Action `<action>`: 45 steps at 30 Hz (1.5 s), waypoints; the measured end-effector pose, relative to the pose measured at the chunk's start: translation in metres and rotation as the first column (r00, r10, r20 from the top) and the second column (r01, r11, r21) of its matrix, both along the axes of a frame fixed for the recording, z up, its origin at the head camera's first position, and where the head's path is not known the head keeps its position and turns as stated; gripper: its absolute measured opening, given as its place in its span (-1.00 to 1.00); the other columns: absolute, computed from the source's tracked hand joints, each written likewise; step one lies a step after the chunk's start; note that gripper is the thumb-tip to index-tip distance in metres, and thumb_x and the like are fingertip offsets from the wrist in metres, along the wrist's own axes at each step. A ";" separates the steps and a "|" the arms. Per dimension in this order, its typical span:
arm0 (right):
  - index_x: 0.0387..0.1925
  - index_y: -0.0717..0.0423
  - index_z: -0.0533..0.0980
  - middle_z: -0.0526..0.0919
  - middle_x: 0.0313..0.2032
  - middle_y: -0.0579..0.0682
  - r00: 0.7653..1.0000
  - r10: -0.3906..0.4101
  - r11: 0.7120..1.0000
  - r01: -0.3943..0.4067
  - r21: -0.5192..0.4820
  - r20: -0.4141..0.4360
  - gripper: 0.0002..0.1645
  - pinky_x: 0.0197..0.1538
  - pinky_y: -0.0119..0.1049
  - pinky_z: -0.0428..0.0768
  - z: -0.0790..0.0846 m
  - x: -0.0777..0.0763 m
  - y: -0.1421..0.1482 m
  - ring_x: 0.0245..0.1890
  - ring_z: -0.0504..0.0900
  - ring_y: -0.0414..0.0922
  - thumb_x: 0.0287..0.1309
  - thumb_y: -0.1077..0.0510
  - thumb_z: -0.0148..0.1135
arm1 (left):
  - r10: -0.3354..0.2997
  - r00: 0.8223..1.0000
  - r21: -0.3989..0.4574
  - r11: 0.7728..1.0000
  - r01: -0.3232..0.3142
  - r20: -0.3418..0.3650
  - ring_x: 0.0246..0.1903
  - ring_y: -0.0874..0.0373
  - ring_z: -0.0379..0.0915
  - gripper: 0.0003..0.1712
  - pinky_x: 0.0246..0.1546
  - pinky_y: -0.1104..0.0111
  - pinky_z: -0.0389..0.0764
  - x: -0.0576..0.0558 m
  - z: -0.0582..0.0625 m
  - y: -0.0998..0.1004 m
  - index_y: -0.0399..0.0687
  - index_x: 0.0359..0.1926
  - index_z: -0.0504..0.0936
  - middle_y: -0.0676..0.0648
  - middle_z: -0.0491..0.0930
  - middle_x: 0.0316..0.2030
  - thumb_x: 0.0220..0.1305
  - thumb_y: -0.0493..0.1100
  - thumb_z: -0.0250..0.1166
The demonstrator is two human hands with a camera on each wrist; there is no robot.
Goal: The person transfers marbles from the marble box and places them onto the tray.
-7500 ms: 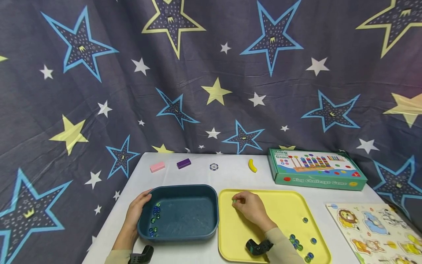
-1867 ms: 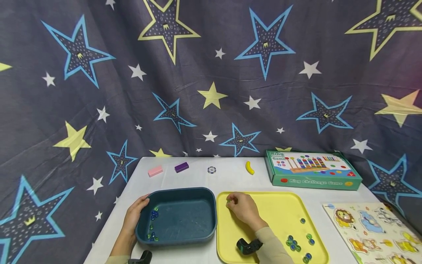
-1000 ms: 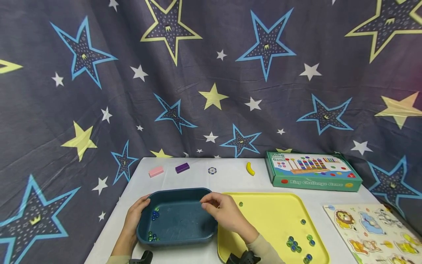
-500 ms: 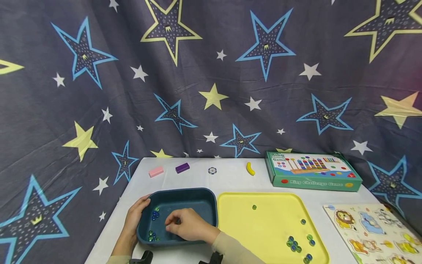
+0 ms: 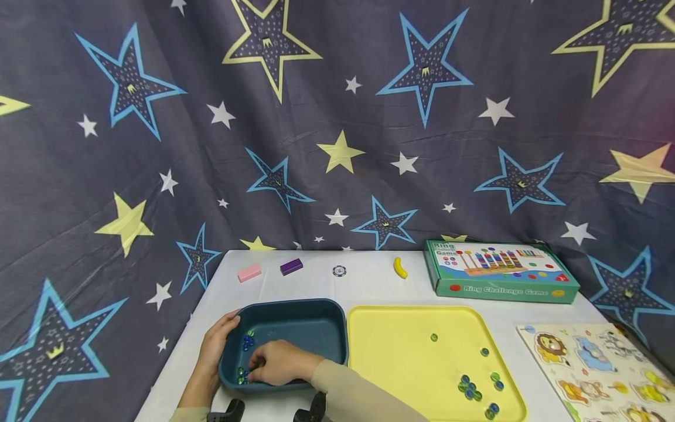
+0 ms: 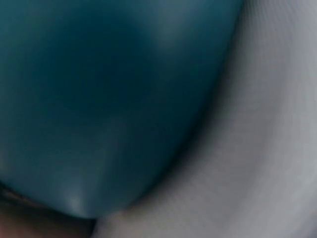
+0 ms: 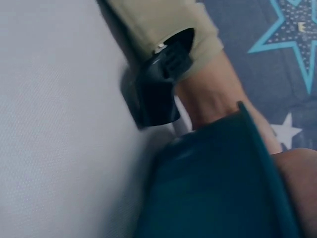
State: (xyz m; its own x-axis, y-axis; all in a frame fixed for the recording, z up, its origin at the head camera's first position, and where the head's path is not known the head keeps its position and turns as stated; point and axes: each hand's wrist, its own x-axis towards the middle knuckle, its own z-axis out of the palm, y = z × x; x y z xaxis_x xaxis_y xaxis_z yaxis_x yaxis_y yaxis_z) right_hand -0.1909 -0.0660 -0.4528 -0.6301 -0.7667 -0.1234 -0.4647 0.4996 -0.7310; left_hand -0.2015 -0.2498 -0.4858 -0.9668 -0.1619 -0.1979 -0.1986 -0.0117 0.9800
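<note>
In the head view my left hand [image 5: 212,346] grips the left wall of the dark teal basin [image 5: 303,322], its thumb at the rim. My right hand [image 5: 282,362] is inside the basin, fingers bent, fingertips right at several blue and green glass marbles [image 5: 241,376] in the front left corner. I cannot tell whether a marble is between them. Another small cluster of marbles [image 5: 248,340] lies farther back along the left wall. The left wrist view is filled by the basin's outer wall [image 6: 109,99]. The right wrist view shows the basin [image 7: 213,178] and the left forearm [image 7: 208,94].
A yellow tray [image 5: 390,363] stands right of the basin, with one green marble [image 5: 434,337] and several others [image 5: 469,388] at its right. Behind lie a pink block [image 5: 249,273], purple block [image 5: 292,266], poker chip [image 5: 339,271], toy banana [image 5: 400,268] and game box [image 5: 503,272]. An animal puzzle [image 5: 596,369] lies right.
My right hand has left the yellow tray and moved left into the basin, down to the front left marbles. The green marble it let go has rolled right across the tray. My left hand stays put.
</note>
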 end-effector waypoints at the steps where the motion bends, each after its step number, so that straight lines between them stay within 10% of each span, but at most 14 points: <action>1: -0.22 -0.02 0.59 0.55 -0.48 -0.32 1.000 -0.004 1.000 0.004 0.013 -0.005 -0.76 -0.37 -0.52 0.43 0.000 0.000 -0.002 -0.48 0.46 -0.45 0.10 -0.01 0.19 | 0.003 1.000 0.010 1.000 -0.003 0.002 0.04 0.13 0.32 -0.50 -0.05 0.41 0.38 0.000 0.000 0.000 -0.12 0.19 0.34 -0.05 0.42 0.08 0.31 0.02 -0.01; 45: -0.51 0.06 0.63 0.58 -0.59 -0.23 0.962 -0.056 0.993 0.081 -0.086 0.266 -0.92 -0.35 -0.50 0.42 -0.003 -0.001 -0.001 -0.54 0.47 -0.35 -0.01 0.18 0.24 | 0.018 1.000 0.072 0.997 -0.018 -0.008 -0.01 0.21 0.35 -0.50 -0.08 0.46 0.40 -0.001 0.002 0.000 -0.16 0.16 0.35 0.08 0.50 -0.05 0.29 0.01 0.06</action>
